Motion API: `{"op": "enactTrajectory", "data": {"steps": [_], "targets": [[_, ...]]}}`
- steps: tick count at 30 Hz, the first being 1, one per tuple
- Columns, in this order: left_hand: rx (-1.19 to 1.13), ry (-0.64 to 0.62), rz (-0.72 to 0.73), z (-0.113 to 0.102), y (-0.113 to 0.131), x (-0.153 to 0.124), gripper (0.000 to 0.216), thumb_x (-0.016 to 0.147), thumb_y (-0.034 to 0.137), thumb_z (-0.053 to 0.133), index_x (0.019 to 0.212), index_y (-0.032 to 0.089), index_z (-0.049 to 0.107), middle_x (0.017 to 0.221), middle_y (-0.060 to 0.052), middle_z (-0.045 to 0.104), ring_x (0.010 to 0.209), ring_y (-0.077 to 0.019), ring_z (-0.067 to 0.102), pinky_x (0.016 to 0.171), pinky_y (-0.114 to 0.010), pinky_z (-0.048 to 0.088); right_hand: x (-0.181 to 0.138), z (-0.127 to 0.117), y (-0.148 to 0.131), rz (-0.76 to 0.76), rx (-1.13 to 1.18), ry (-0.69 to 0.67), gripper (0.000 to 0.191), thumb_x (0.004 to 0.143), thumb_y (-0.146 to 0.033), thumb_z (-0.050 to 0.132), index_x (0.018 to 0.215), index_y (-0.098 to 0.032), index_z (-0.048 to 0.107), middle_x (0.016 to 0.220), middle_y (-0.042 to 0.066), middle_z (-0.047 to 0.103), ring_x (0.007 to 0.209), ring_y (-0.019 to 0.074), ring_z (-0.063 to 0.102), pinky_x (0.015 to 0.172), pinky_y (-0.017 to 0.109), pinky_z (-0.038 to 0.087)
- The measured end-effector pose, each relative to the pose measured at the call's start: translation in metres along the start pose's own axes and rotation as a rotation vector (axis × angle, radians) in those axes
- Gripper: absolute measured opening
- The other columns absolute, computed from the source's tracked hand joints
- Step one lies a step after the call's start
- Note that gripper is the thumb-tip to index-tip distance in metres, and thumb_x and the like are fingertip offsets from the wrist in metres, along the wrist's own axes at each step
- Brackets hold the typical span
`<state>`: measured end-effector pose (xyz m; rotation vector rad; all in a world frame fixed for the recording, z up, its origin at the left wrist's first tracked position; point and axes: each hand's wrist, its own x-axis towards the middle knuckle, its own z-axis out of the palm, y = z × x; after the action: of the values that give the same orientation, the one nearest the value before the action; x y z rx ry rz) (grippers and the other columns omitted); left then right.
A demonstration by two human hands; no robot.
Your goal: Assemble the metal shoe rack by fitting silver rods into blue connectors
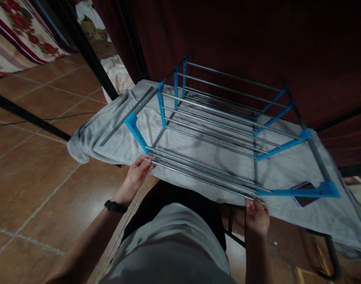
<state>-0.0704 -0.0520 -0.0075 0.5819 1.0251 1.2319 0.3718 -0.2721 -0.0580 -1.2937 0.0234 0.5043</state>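
A rack of grey metal rods and blue plastic brackets [138, 133] lies across the grey blanket in front of me. Along its near side runs a thin metal rod [198, 177], held level between my two hands. The fingers of my left hand [140, 170] pinch the rod's left end, just below a blue bracket. At the other end, my right hand [257, 217] grips the rod near the long right-hand bracket [298, 192]. Other rods lie close beside the held one. My fingers partly cover both of its ends.
The grey blanket [121, 114] covers a low surface. On it, a phone [304, 201] lies partly under the right bracket, and a loose grey tube [125, 117] rests at left. A dark red curtain [242, 35] hangs behind. Black metal poles [86, 49] and tiled floor [44, 189] are at left.
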Motion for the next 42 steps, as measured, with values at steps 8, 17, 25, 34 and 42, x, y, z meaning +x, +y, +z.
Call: {"op": "enactTrajectory", "data": {"steps": [8, 17, 25, 34, 42], "targets": [[-0.029, 0.026, -0.006, 0.001, -0.003, 0.002, 0.032, 0.063, 0.020, 0.091, 0.089, 0.014, 0.072, 0.085, -0.004, 0.071, 0.071, -0.0103, 0.063, 0.062, -0.018, 0.051, -0.004, 0.004, -0.003, 0.077, 0.091, 0.051, 0.037, 0.063, -0.017, 0.079, 0.091, -0.025, 0.058, 0.082, -0.007, 0.071, 0.070, 0.0083, 0.067, 0.073, 0.025, 0.059], [-0.047, 0.055, -0.004, 0.002, -0.004, 0.004, 0.033, 0.063, 0.026, 0.092, 0.084, 0.013, 0.071, 0.068, 0.000, 0.064, 0.062, -0.0098, 0.060, 0.056, -0.018, 0.049, 0.002, 0.000, 0.003, 0.070, 0.048, 0.042, 0.031, 0.069, -0.022, 0.080, 0.088, -0.025, 0.056, 0.076, -0.009, 0.066, 0.064, 0.0069, 0.063, 0.069, 0.023, 0.056], [-0.064, 0.036, -0.019, 0.005, -0.004, 0.000, 0.015, 0.080, 0.023, 0.079, 0.087, 0.015, 0.069, 0.077, -0.003, 0.070, 0.065, -0.0107, 0.063, 0.061, -0.020, 0.053, -0.002, 0.004, 0.003, 0.079, 0.023, 0.063, 0.038, 0.067, -0.026, 0.082, 0.094, -0.025, 0.056, 0.079, -0.009, 0.066, 0.066, 0.0069, 0.063, 0.069, 0.022, 0.056], [-0.115, -0.024, -0.052, 0.008, 0.000, -0.006, 0.011, 0.089, 0.010, 0.061, 0.098, 0.013, 0.067, 0.102, -0.011, 0.072, 0.093, -0.0176, 0.070, 0.078, -0.026, 0.059, -0.007, 0.007, 0.002, 0.069, -0.005, 0.005, 0.035, 0.070, -0.025, 0.080, 0.096, -0.025, 0.057, 0.078, -0.009, 0.066, 0.066, 0.0062, 0.064, 0.076, 0.024, 0.057], [-0.131, -0.013, -0.072, 0.010, -0.003, -0.007, 0.010, 0.088, 0.012, 0.064, 0.098, 0.012, 0.068, 0.104, -0.011, 0.072, 0.096, -0.0184, 0.071, 0.082, -0.027, 0.060, -0.012, 0.011, 0.002, 0.083, 0.043, -0.006, 0.031, 0.069, -0.020, 0.079, 0.094, -0.023, 0.061, 0.082, -0.006, 0.069, 0.067, 0.0079, 0.065, 0.076, 0.025, 0.058]]}}
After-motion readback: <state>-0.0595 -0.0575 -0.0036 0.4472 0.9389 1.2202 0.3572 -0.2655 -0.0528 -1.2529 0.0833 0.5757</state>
